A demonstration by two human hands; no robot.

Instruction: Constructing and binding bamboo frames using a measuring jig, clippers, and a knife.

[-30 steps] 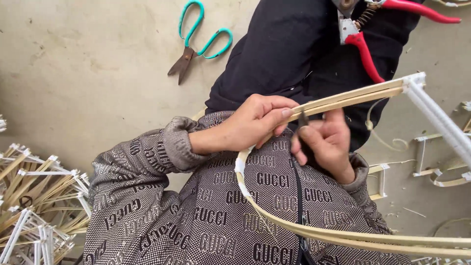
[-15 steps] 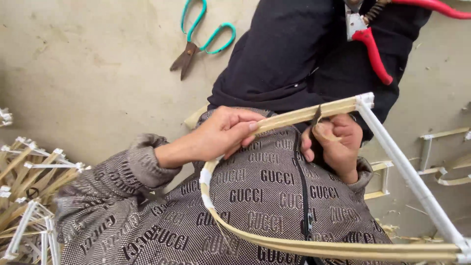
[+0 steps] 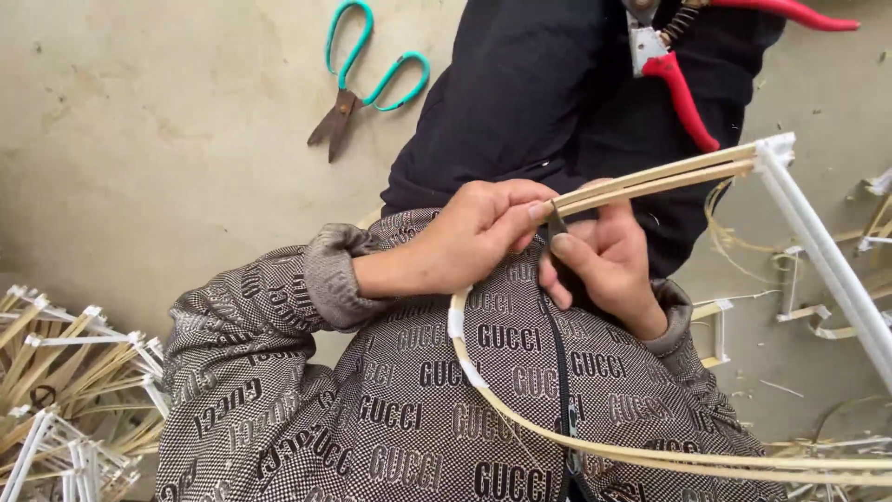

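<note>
In the person's lap, over the brown patterned jacket point(image 3: 400, 418), both hands meet on a frame of thin pale bamboo strips point(image 3: 650, 181). The left hand point(image 3: 465, 237) is closed in a pinch, thumb and forefinger pressed on the near end of two straight strips laid side by side. The right hand point(image 3: 604, 265) is curled shut just beside it, its fingertips against a small dark piece at the same joint; what that piece is cannot be told. From this joint the paired strips run up and right to a corner wrapped in white tape point(image 3: 776, 147), where a white-wrapped rod point(image 3: 832, 265) slants down to the right. A long curved bamboo strip point(image 3: 595, 446) sweeps from a white binding below the hands to the right edge. Judged from this, the far corner is bound and the near joint remains open, held only by fingers. On the concrete floor point(image 3: 139, 121) lie teal-handled scissors point(image 3: 362, 79); red-handled pruning shears point(image 3: 678, 65) rest on dark trousers; finished white-taped frames point(image 3: 65, 390) are heaped at lower left.
</note>
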